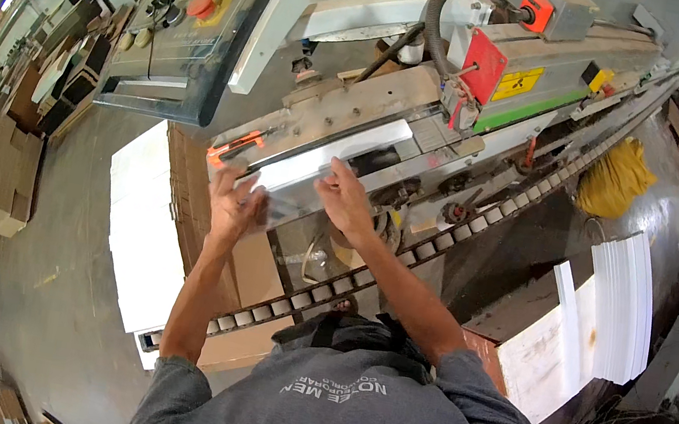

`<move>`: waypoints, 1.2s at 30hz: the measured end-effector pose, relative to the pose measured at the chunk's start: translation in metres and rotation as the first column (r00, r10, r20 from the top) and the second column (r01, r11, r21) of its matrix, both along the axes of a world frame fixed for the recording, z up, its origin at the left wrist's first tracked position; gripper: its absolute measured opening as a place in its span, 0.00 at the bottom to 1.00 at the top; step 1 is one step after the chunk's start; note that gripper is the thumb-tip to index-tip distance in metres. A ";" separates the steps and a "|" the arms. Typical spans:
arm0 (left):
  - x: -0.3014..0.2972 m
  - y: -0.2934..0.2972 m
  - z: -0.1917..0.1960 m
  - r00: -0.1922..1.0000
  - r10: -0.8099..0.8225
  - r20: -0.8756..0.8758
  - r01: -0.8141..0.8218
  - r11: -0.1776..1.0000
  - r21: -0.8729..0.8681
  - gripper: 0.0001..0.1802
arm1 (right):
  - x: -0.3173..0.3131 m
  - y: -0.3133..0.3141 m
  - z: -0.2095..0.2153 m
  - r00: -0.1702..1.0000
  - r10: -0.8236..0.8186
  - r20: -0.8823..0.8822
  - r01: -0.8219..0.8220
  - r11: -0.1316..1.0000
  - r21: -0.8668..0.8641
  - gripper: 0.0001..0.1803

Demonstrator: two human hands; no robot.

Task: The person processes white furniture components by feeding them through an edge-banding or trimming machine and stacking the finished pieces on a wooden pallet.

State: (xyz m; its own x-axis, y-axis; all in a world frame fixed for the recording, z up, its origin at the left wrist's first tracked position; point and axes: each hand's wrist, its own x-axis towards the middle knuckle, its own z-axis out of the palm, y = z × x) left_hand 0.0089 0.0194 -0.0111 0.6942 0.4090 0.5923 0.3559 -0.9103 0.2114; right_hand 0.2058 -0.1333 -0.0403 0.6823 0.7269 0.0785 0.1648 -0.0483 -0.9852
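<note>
A long white strip panel (312,162) lies on the metal bed of a machine. My left hand (234,207) is raised over the near left end of the bed, fingers apart and slightly blurred, with nothing seen in it. By the strip's near edge is my right hand (346,202), its fingers bent and parted around no visible object; whether the fingertips touch the strip I cannot tell. A slim orange piece (235,148) sits at the bed's left end, just beyond my left hand.
A control console (198,33) with a red button stands at upper left. The machine's red guard (483,67) rises beyond the bed. A roller rail (384,265) crosses before me. White panels are stacked on the left (142,223) and right (622,307). A yellow sack (616,177) lies at right.
</note>
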 end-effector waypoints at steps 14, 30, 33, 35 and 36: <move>-0.051 0.028 -0.021 0.955 0.293 -0.055 -0.297 0.951 -0.086 0.20 | -0.008 0.031 -0.007 0.998 0.046 0.038 -0.043 0.995 -0.089 0.42; 0.013 0.006 -0.019 0.963 0.270 -0.002 -0.270 0.963 0.014 0.17 | 0.050 0.012 0.003 0.980 0.045 0.195 -0.006 0.980 -0.197 0.39; 0.041 -0.002 -0.020 0.972 0.232 0.028 -0.233 0.972 0.032 0.16 | 0.073 0.013 -0.028 0.900 -0.163 0.405 0.191 0.981 -0.029 0.35; 0.060 -0.006 -0.023 0.974 0.226 0.029 -0.226 0.974 -0.015 0.16 | 0.091 0.006 -0.036 0.848 -0.237 0.474 0.239 0.969 0.057 0.33; 0.072 -0.009 -0.025 0.966 0.257 -0.009 -0.257 0.966 -0.007 0.16 | 0.105 0.006 -0.039 0.824 -0.241 0.512 0.250 0.967 0.053 0.33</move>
State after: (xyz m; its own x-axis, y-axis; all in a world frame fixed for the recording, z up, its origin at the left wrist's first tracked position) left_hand 0.0807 0.0106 -0.0358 0.5700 0.5789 0.5831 0.5795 -0.7863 0.2142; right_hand 0.3109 -0.1276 -0.0788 0.7043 0.5446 0.4553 0.6240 -0.1693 -0.7628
